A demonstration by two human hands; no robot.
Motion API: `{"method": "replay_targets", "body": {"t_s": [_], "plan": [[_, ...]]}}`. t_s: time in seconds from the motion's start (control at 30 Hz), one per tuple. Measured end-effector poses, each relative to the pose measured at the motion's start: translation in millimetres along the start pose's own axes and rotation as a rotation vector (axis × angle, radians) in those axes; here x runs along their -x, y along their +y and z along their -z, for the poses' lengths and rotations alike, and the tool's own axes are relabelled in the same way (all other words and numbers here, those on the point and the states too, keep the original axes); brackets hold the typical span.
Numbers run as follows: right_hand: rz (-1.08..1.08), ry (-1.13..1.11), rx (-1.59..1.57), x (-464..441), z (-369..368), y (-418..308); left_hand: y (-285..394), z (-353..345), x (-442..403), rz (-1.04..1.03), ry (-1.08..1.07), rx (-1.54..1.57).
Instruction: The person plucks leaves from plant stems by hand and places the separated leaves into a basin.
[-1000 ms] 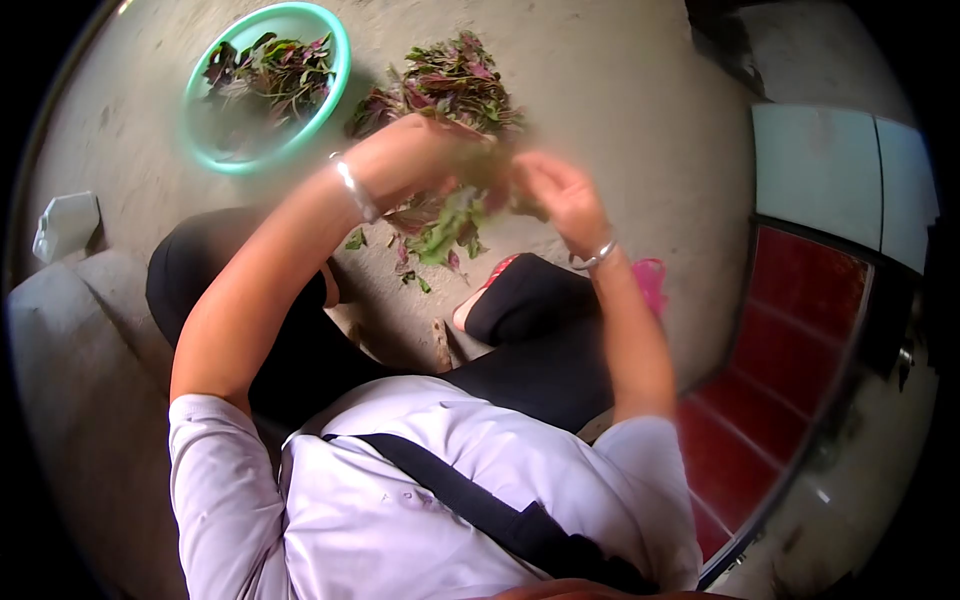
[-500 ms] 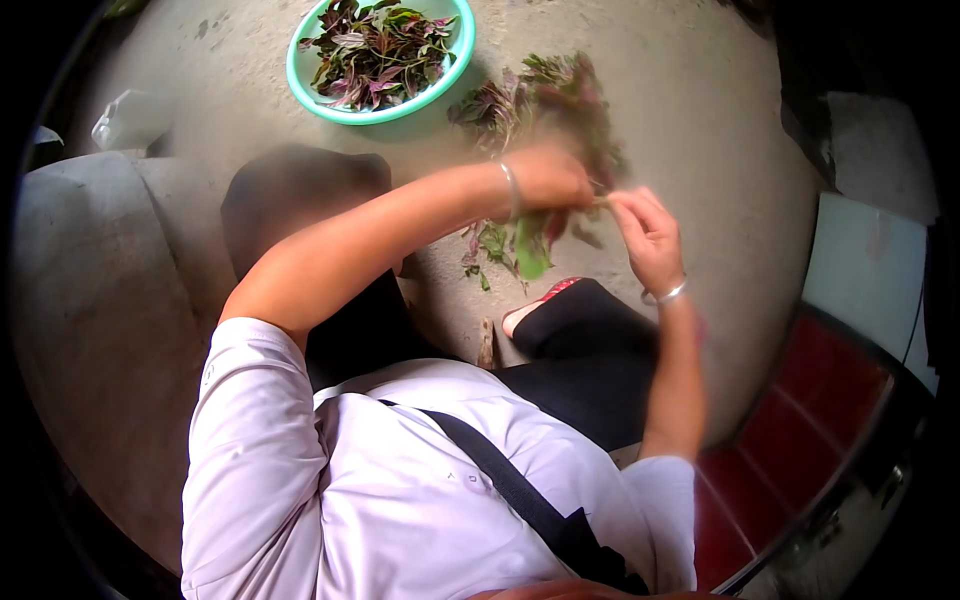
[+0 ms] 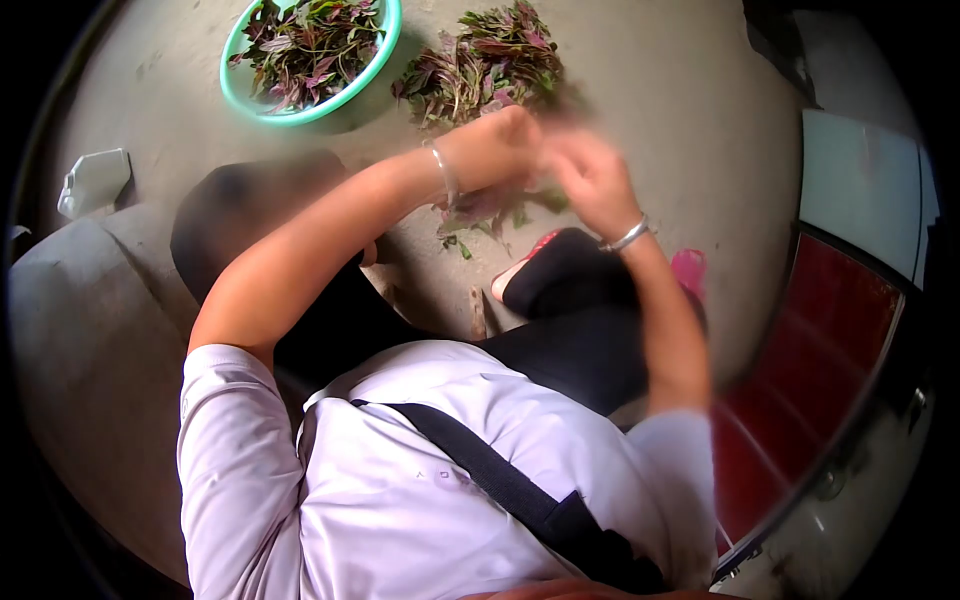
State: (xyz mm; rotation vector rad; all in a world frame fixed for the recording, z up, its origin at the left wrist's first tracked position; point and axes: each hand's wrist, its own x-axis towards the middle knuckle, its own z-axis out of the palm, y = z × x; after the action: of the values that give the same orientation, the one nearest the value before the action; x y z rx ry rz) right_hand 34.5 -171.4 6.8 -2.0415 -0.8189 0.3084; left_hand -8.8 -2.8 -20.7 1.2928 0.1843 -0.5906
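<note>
My left hand (image 3: 498, 148) is curled closed, its fingertips blurred where they meet the other hand. My right hand (image 3: 598, 185) is bent inward with fingers pinched together, close against the left; whatever lies between them is smeared by motion. Just beyond the hands, a pile of purple-green leafy stems (image 3: 490, 65) lies on the floor. Below the hands are loose leaves (image 3: 490, 205), partly hidden by the left wrist. At the upper left, a mint-green basin (image 3: 392, 50) holds more of the same purple-green leaves.
My dark-trousered knees (image 3: 575, 275) flank the work spot on the concrete floor (image 3: 690, 130). A whitish plastic container (image 3: 95, 182) lies far left. Red panels (image 3: 810, 340) edged in metal stand on the right, beside a pale panel (image 3: 860, 190). A pink item (image 3: 690, 268) shows behind my right forearm.
The view has shifted, so basin and pile sit further left and higher. The stem that showed between my hands is now lost in blur, and the hands are closer together.
</note>
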Motion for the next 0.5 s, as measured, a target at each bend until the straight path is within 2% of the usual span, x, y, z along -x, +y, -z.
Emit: {"method": "replay_targets", "body": {"t_s": [0.03,0.1,0.13,0.17,0.2,0.23,0.3,0.37,0.4,0.5], "plan": [[0.011,-0.005,-0.013,1,-2,4,0,3,0,0.0,0.037,-0.079],[-0.133,0.022,-0.078,3,-3,8,6,17,0,0.003,0.108,-0.232],[-0.206,0.032,-0.109,5,-3,11,6,35,-5,-0.115,0.271,-0.447],[-0.154,0.041,-0.046,3,-1,16,9,55,-7,-0.236,0.435,-0.658],[-0.173,0.008,-0.052,3,1,21,34,67,5,-0.304,0.576,-1.001],[-0.188,-0.023,-0.057,3,2,26,42,86,9,-0.339,0.76,-1.191],[-0.228,-0.067,-0.102,4,-6,41,71,108,25,-0.492,0.954,-1.44],[-0.236,-0.138,-0.041,0,-23,62,88,93,41,-0.294,1.214,-1.385],[-0.247,-0.191,0.011,-4,-34,71,86,90,42,-0.396,1.287,-1.414],[-0.25,-0.276,0.127,-28,-76,91,78,100,38,-0.352,1.069,-1.159]]}}
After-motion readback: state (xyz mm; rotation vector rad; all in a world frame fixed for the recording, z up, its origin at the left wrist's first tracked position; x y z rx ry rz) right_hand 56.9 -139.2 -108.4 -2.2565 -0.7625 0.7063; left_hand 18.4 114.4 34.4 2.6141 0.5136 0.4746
